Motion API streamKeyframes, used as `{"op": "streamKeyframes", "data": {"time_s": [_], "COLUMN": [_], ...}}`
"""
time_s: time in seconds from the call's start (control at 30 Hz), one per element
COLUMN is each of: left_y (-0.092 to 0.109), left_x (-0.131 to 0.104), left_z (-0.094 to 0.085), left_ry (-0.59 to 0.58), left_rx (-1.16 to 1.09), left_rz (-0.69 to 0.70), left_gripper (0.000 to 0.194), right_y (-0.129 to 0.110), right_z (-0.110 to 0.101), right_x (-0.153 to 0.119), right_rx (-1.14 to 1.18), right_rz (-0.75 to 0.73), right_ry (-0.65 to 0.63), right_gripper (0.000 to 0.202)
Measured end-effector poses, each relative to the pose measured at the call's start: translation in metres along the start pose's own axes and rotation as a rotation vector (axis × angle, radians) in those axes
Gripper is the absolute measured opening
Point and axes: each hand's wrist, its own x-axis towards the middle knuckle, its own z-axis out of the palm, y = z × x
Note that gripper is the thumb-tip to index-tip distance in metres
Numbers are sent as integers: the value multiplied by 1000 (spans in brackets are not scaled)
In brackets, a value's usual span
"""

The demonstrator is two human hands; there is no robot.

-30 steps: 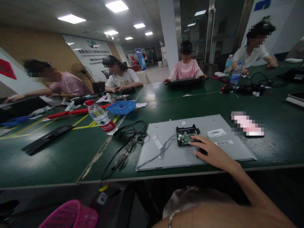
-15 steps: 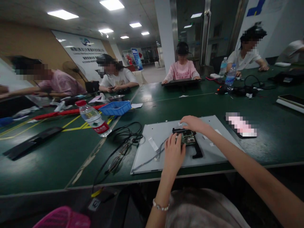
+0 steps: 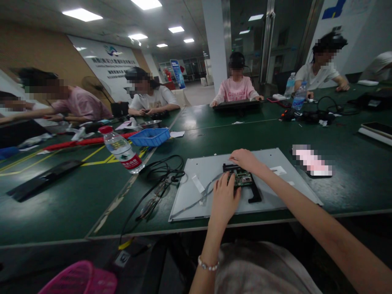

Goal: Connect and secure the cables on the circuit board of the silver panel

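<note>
A light grey flat panel (image 3: 190,200) lies on the table in front of me. On it sits a green circuit board (image 3: 243,179) with a black bracket (image 3: 255,194) around it. My left hand (image 3: 224,198) rests at the board's left edge, fingers apart and fingertips touching it. My right hand (image 3: 246,159) is at the top of the bracket with its fingers pressed together and pointing left; what lies under the fingertips is hidden. A grey cable (image 3: 196,204) runs from the board across the panel's left side. White tape strips (image 3: 198,184) are stuck on the panel.
Left of the panel are a black cord (image 3: 162,167), glasses (image 3: 150,206), a water bottle (image 3: 124,153) and a blue tray (image 3: 150,137). A phone (image 3: 312,161) lies on the right. Several people sit around the table (image 3: 208,134). A pink basket (image 3: 79,279) stands below.
My right hand has shifted slightly to the left along the top of the bracket. My left hand stays at the board's left edge. The camera view has moved a little.
</note>
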Motion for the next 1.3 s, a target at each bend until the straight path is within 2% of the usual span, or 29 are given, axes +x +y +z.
{"op": "streamKeyframes", "data": {"time_s": [0.23,0.43,0.53,0.63,0.77,0.87,1.0,1.13,1.3], "left_y": [1,0,0,0,-1,-1,-1,-1,0], "left_x": [-1,-1,-1,-2,-2,-2,-2,-3,-2], "left_z": [0,-2,-2,-1,0,1,1,1,1], "left_ry": [3,6,10,6,8,5,2,0,-8], "left_rx": [-9,-16,-23,-27,-23,-18,-12,-11,-19], "left_rz": [8,5,9,11,10,11,10,10,5], "left_gripper": [45,45,45,44,44,44,44,43,44], "right_y": [-15,-11,3,27,57,67,64,58,49], "right_z": [5,-6,-14,-16,-6,4,11,9,6], "right_x": [-7,-12,-28,-58,-99,-117,-128,-132,-130], "right_rx": [46,94,160,242,276,297,376,497,691], "right_rz": [-46,-36,0,123,255,298,306,376,427], "right_ry": [-45,-25,19,83,92,80,93,102,182], "right_gripper": [28,27,31,32,34,33,29,23,20]}}
